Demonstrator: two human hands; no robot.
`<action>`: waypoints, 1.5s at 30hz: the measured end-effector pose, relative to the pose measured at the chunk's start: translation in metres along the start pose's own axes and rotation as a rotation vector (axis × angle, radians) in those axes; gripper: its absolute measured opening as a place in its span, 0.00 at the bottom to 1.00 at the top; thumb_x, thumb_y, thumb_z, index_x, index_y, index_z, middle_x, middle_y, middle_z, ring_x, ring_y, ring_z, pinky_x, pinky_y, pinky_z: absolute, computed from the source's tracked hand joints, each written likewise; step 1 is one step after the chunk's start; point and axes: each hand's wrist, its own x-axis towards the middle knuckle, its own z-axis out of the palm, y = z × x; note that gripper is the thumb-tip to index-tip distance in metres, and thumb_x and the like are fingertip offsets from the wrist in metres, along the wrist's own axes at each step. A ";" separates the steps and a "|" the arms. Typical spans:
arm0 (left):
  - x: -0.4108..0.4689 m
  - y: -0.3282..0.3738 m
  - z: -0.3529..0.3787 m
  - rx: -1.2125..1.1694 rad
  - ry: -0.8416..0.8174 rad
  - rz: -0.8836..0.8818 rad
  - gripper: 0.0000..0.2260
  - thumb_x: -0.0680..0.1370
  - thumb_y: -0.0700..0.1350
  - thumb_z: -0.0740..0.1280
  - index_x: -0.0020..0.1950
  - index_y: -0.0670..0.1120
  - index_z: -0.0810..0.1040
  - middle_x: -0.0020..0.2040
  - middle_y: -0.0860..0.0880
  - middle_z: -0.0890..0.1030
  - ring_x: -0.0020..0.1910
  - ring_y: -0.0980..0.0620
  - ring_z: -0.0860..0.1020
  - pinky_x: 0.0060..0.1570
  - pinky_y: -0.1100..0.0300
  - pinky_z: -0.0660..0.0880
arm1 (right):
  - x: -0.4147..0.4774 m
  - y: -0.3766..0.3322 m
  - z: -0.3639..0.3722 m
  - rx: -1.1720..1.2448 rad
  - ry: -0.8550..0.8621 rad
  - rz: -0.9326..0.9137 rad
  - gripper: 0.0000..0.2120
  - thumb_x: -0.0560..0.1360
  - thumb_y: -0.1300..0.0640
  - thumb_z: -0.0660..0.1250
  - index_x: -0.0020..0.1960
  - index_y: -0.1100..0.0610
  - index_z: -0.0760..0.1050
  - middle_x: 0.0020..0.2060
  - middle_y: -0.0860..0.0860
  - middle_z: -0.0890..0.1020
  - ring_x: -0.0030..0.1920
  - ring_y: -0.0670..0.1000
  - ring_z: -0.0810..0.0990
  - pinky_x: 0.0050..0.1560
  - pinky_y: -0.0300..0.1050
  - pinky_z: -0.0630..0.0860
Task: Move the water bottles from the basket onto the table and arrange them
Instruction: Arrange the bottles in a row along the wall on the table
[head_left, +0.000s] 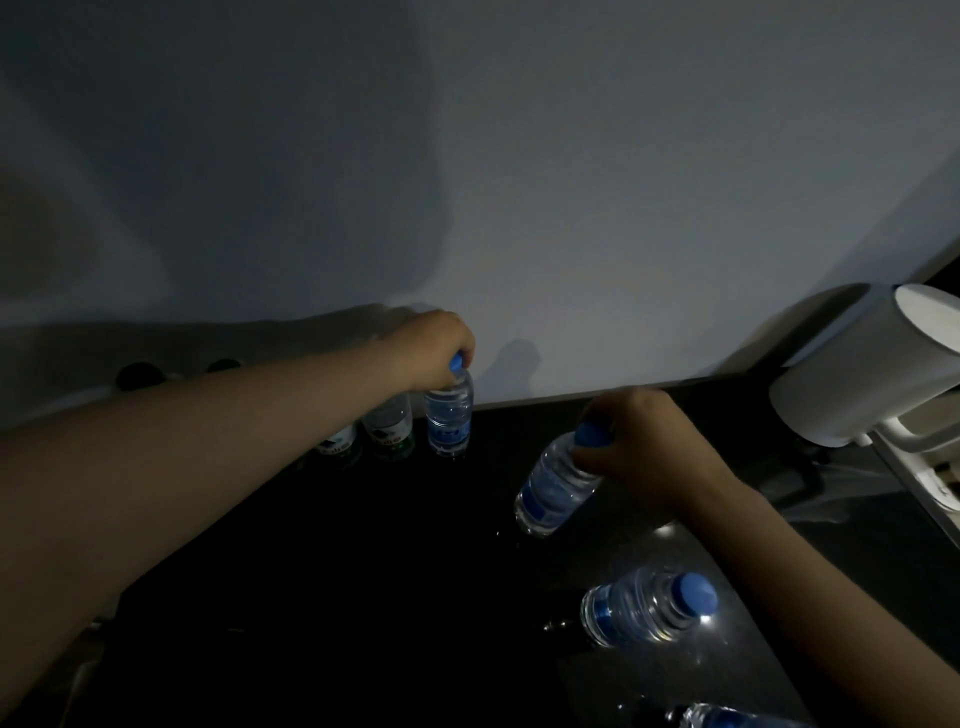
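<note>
Head view, left grip: the left grip (439, 351) has its fingers curled round the blue cap of the upright bottle (450, 418), which stands on the dark bench (363, 571) close to the wall (571, 208).
Head view, row: two green-label bottles (390, 428) stand just beside it on the left, partly hidden by the forearm.
Head view, right grip: the right grip (641, 441) pinches the cap of the tilted bottle (553, 488); whether its base touches the bench cannot be told.
Head view, waiting: the near bottle (636, 610) stands on the bench; the basket is not in view.
Step in hand: probably closing the row.
How to do well: bring the tilted bottle upright first, set its base flat just right of the upright bottle, and let go only when it stands. A hold by the cap lets the body swing, so move slowly.
</note>
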 end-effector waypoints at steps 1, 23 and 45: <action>-0.001 0.000 0.001 0.003 0.008 -0.005 0.11 0.73 0.40 0.69 0.55 0.46 0.81 0.57 0.47 0.77 0.55 0.47 0.75 0.47 0.62 0.65 | 0.006 0.000 -0.002 -0.012 0.001 0.011 0.12 0.69 0.54 0.73 0.52 0.53 0.77 0.45 0.48 0.78 0.41 0.45 0.77 0.36 0.34 0.73; 0.000 0.001 0.009 -0.010 0.062 0.024 0.11 0.73 0.39 0.68 0.55 0.45 0.81 0.54 0.45 0.77 0.52 0.47 0.75 0.42 0.60 0.62 | 0.110 -0.034 -0.007 -0.179 0.092 0.121 0.20 0.69 0.48 0.73 0.46 0.65 0.78 0.42 0.59 0.82 0.43 0.56 0.81 0.48 0.53 0.80; 0.000 -0.002 0.016 -0.137 0.087 -0.025 0.09 0.73 0.39 0.70 0.53 0.42 0.80 0.52 0.44 0.78 0.50 0.46 0.76 0.43 0.58 0.67 | 0.137 -0.031 0.011 -0.175 0.075 0.167 0.18 0.71 0.47 0.72 0.43 0.63 0.77 0.40 0.58 0.82 0.43 0.55 0.82 0.46 0.47 0.79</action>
